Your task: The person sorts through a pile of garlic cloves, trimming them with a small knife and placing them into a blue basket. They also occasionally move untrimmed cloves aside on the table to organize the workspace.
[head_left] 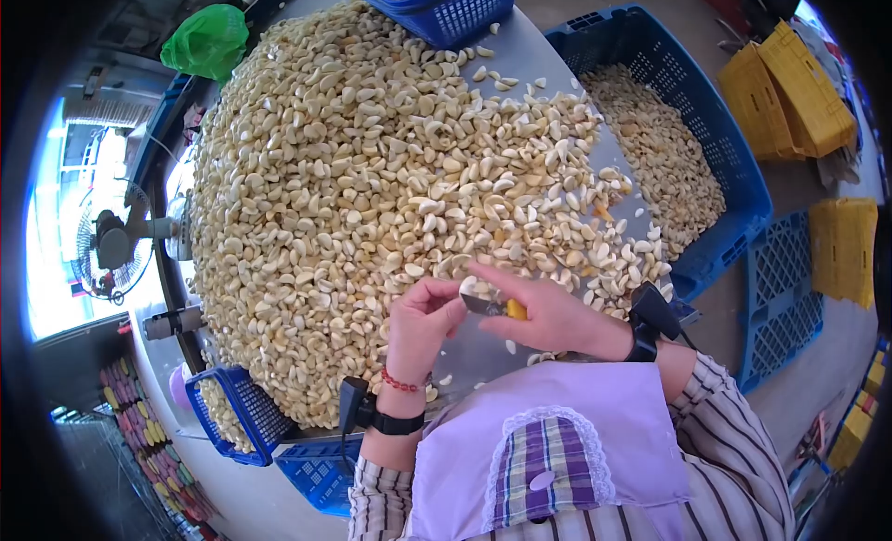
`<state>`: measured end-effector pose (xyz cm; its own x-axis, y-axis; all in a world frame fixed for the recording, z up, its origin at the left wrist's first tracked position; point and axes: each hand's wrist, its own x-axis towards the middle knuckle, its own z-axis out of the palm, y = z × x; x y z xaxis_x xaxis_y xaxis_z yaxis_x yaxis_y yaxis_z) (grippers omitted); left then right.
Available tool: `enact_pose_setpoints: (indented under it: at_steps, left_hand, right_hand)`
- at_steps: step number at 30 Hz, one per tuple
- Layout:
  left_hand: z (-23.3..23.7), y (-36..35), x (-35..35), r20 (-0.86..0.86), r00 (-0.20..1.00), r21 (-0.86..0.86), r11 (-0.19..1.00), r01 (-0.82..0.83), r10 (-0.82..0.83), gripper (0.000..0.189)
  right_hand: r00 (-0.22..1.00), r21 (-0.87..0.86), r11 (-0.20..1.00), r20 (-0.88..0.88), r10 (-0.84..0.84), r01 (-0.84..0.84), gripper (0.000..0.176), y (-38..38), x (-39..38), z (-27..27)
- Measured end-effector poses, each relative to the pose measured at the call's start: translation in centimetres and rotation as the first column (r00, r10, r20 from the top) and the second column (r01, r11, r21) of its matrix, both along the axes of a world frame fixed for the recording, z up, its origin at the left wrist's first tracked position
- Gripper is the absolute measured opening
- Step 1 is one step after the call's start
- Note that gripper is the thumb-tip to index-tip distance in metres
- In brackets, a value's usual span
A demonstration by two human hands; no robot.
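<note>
Just above the lilac apron, both hands meet at the near edge of a big heap of pale, split nut-like kernels (325, 169). My right hand (530, 309) is closed around a small knife (485, 306) with a yellow handle and a short metal blade pointing left. The thumb and fingers of my left hand (423, 323) are pinched together beside the blade. A pale kernel (469, 285) shows between the two hands, at the left fingertips, touching or very near the blade.
A large blue crate (743, 183) with more kernels stands right of the metal table (474, 360). One blue basket (451, 11) is at the top, a smaller one (255, 411) at lower left. A green bag (206, 44), a fan (116, 244) and yellow crates (785, 95) lie farther out.
</note>
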<state>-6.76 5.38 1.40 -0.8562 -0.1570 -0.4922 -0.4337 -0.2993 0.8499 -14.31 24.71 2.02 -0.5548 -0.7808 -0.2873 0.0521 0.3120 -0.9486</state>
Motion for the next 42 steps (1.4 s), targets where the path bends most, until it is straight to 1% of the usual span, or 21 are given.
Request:
enact_pose_setpoints:
  at_steps: [4, 6, 8, 10, 12, 14, 16, 17, 18, 19, 20, 22, 23, 24, 26, 31, 34, 36, 37, 40, 42]
  left_hand:
    - [0.4, 0.1, 0.3, -0.018, 0.996, -0.072, 0.994, 0.081, -0.082, 0.012]
    - [1.2, 0.4, 0.3, -0.042, 0.993, -0.053, 0.993, 0.106, -0.109, 0.013]
    - [1.6, 0.4, 0.1, -0.067, 0.989, -0.036, 0.991, 0.131, -0.134, 0.014]
    - [1.6, 0.3, -0.5, -0.197, 0.980, 0.138, 0.989, 0.059, -0.031, 0.017]
    - [1.5, 0.2, -1.6, -0.307, 0.947, 0.319, 0.948, 0.010, 0.093, 0.020]
    - [1.2, -0.1, -2.4, -0.374, 0.897, 0.495, 0.869, -0.023, 0.237, 0.024]
    - [-0.3, -2.5, -5.0, -0.168, 0.972, -0.102, 0.978, -0.182, 0.164, 0.026]
    - [-2.1, -3.5, -6.4, -0.169, 0.972, -0.102, 0.978, -0.183, 0.164, 0.026]
    - [-4.4, -4.4, -7.9, -0.161, 0.983, -0.634, 0.773, -0.031, -0.093, 0.025]
    - [-4.9, -4.8, -8.9, -0.013, 0.954, -0.954, 0.288, 0.077, -0.300, 0.025]
    - [-5.0, -5.2, -9.1, -0.017, 0.953, -0.955, 0.287, 0.074, -0.302, 0.025]
    - [-4.6, -5.4, -10.4, 0.066, 0.977, -0.819, 0.549, 0.169, -0.204, 0.017]
    - [-4.0, -5.0, -10.4, -0.056, 0.993, -0.642, 0.766, 0.047, -0.108, 0.012]
    - [-3.6, -4.8, -9.9, -0.052, 0.991, -0.641, 0.765, 0.059, -0.120, 0.012]
    - [-2.7, -4.5, -8.3, -0.143, 0.988, 0.088, 0.995, -0.041, 0.053, 0.009]
    - [-0.7, 1.0, -5.1, -0.160, 0.987, -0.040, 0.999, 0.008, -0.015, 0.011]
    - [-1.0, 2.5, -3.1, -0.356, 0.929, -0.122, 0.990, 0.065, -0.105, 0.013]
    - [-1.6, 2.3, -1.7, -0.353, 0.935, 0.389, 0.915, 0.105, 0.043, 0.020]
    - [-1.7, 2.0, -1.4, -0.331, 0.941, 0.608, 0.780, 0.151, 0.076, 0.027]
    - [-1.0, 1.5, -2.3, -0.261, 0.904, 0.688, 0.722, -0.072, 0.338, 0.019]
    - [-2.9, -1.6, -3.9, -0.205, 0.926, 0.495, 0.850, -0.180, 0.316, 0.017]
  right_hand:
    - [0.986, 0.016, 0.994, 0.130, 0.105, -0.108, 0.069, 0.3, -0.5, 0.2]
    - [0.986, -0.220, 0.975, 0.163, 0.043, -0.007, 0.063, 0.3, 0.2, -1.6]
    - [0.990, -0.205, 0.978, 0.138, -0.019, 0.048, 0.059, 0.1, 0.6, -2.7]
    - [0.990, -0.196, 0.975, 0.112, -0.087, 0.108, 0.055, 0.2, 0.2, -2.0]
    - [0.852, 0.039, 0.967, 0.465, -0.242, 0.254, 0.050, 0.8, -1.4, 0.5]
    - [0.845, -0.005, 0.953, 0.462, -0.267, 0.304, 0.049, 1.3, -1.5, -0.6]
    - [0.813, 0.020, 0.927, 0.474, -0.338, 0.373, 0.049, 1.5, -1.8, -0.8]
    - [0.796, 0.014, 0.921, 0.497, -0.345, 0.390, 0.050, 1.5, -1.8, -0.7]
    - [0.798, 0.012, 0.921, 0.494, -0.345, 0.390, 0.050, 1.4, -1.8, -0.6]
    - [0.796, 0.008, 0.914, 0.488, -0.357, 0.406, 0.047, 1.3, -1.8, -0.3]
    - [0.794, 0.003, 0.907, 0.483, -0.370, 0.421, 0.045, 1.2, -1.7, -0.1]
    - [0.816, -0.017, 0.910, 0.451, -0.362, 0.414, 0.045, 1.6, -1.9, -0.4]
    - [0.833, -0.025, 0.917, 0.429, -0.351, 0.399, 0.046, 1.9, -1.8, -0.6]
    - [0.827, -0.023, 0.912, 0.432, -0.361, 0.410, 0.046, 2.1, -1.8, -0.6]
    - [0.845, -0.055, 0.919, 0.420, -0.333, 0.390, 0.053, 2.3, -1.8, -0.4]
    - [0.899, -0.099, 0.949, 0.364, -0.245, 0.299, 0.054, 1.3, -1.2, 0.4]
    - [0.935, -0.156, 0.963, 0.315, -0.161, 0.218, 0.052, 1.0, -0.6, -0.7]
    - [0.956, -0.201, 0.963, 0.266, -0.124, 0.181, 0.050, 1.0, -0.6, -1.1]
    - [0.894, -0.134, 0.960, 0.414, -0.172, 0.247, 0.049, 1.0, -0.8, -0.9]
    - [0.788, -0.072, 0.935, 0.563, -0.249, 0.347, 0.047, 1.2, -1.6, -1.1]
    - [0.767, -0.088, 0.918, 0.582, -0.268, 0.387, 0.047, 1.2, -1.5, -1.3]
